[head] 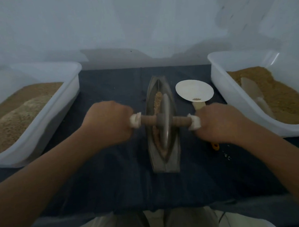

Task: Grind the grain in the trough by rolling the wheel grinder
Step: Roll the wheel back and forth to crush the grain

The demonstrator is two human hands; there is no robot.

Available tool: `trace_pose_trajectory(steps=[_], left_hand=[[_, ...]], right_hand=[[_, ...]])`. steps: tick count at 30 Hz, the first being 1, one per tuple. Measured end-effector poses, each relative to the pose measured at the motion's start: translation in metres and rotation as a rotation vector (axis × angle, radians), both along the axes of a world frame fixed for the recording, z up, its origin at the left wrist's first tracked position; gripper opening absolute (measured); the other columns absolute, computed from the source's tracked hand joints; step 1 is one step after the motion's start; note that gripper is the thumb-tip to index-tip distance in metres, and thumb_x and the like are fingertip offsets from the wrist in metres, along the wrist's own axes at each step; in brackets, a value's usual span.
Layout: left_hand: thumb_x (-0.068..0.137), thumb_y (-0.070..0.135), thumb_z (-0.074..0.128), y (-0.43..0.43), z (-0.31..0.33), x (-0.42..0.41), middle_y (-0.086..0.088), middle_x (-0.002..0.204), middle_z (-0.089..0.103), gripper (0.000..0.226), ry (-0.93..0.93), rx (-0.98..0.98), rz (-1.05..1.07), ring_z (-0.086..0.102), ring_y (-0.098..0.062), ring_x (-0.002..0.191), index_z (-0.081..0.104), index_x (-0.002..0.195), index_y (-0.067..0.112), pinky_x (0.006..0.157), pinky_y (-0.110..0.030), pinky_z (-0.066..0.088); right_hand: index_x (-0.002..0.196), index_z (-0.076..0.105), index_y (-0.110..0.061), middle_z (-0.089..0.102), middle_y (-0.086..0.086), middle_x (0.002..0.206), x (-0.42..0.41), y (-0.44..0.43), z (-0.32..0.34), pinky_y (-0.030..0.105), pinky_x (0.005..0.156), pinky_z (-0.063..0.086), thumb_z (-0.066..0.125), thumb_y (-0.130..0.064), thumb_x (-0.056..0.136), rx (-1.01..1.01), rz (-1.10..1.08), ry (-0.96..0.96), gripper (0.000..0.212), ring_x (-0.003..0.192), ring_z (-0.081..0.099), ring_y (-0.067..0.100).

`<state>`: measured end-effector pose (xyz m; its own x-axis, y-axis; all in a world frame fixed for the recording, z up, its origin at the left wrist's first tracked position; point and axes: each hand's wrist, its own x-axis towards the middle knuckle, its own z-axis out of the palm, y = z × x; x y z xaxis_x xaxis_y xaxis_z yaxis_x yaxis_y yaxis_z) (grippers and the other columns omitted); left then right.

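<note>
From my remote seat, the biggest thing I see is the dark cloth [113, 175] that covers the middle and lower frame. On it stand two white tubs: the left tub [72, 92] at the left edge and the right tub [219, 79] at the right edge, both holding brown meal. In the centre of the frame lies the trough [173, 163], long and boat-shaped, running from near to far. The left hand [108, 122] and the right hand [217, 122] are on either side of it, each with its fingers curled around one end of the axle. I cannot tell if the white pieces at those ends are caps or wraps. The wheel grinder [165, 119] stands upright in the groove, about the middle of its length. A paper plate [194, 89] sits just to the right of the trough's far half. The grain [157, 99] lies as a thin line along the groove, ahead of the wheel and behind it, and looks coarse. I judge that the grinding step is under way and not finished. The next move calls for even downward pressure from both hands and a straight roll along the groove, so that the wheel does not tilt and push grain over the edge. A few crumbs [226, 155] lie on the cloth at lower right.
</note>
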<state>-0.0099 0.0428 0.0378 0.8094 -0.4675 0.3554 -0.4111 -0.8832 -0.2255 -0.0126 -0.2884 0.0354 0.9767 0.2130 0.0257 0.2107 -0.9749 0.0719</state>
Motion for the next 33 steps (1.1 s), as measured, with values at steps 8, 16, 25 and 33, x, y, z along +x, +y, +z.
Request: trace_pose_trajectory(steps=[8, 16, 25, 33], left_hand=[[0.081, 0.047, 0.059, -0.024, 0.007, 0.06, 0.005, 0.064, 0.052, 0.031, 0.099, -0.085, 0.238, 0.063, -0.028, 0.066, 0.049, 0.064, 0.023, 0.059, -0.031, 0.045], [0.078, 0.045, 0.06, -0.004, -0.006, 0.012, 0.01, 0.059, 0.046, 0.03, 0.172, -0.103, 0.157, 0.048, -0.02, 0.054, 0.043, 0.061, 0.027, 0.055, -0.03, 0.038], [0.081, 0.047, 0.059, -0.018, -0.004, 0.038, 0.008, 0.066, 0.053, 0.026, 0.128, -0.144, 0.249, 0.062, -0.026, 0.065, 0.054, 0.069, 0.024, 0.059, -0.031, 0.045], [0.081, 0.047, 0.06, -0.012, -0.001, 0.021, 0.008, 0.065, 0.052, 0.032, 0.174, -0.089, 0.177, 0.059, -0.026, 0.063, 0.044, 0.064, 0.026, 0.058, -0.031, 0.042]], right_hand=[[0.069, 0.059, -0.024, 0.059, -0.007, 0.065, 0.066, 0.019, 0.0, 0.033, 0.057, 0.046, 0.048, -0.052, 0.091, -0.022, -0.09, -0.144, 0.037, 0.059, 0.056, 0.015], [0.056, 0.048, -0.03, 0.048, -0.011, 0.05, 0.03, 0.008, -0.006, 0.028, 0.047, 0.041, 0.059, -0.052, 0.089, 0.009, 0.04, -0.243, 0.042, 0.045, 0.048, 0.006], [0.069, 0.056, -0.03, 0.052, -0.01, 0.067, 0.06, 0.022, 0.004, 0.031, 0.058, 0.035, 0.049, -0.054, 0.097, -0.056, -0.091, -0.157, 0.038, 0.058, 0.044, 0.008], [0.058, 0.048, -0.03, 0.049, -0.01, 0.054, 0.025, 0.01, -0.005, 0.034, 0.047, 0.048, 0.049, -0.049, 0.091, -0.009, -0.027, -0.264, 0.038, 0.046, 0.045, 0.009]])
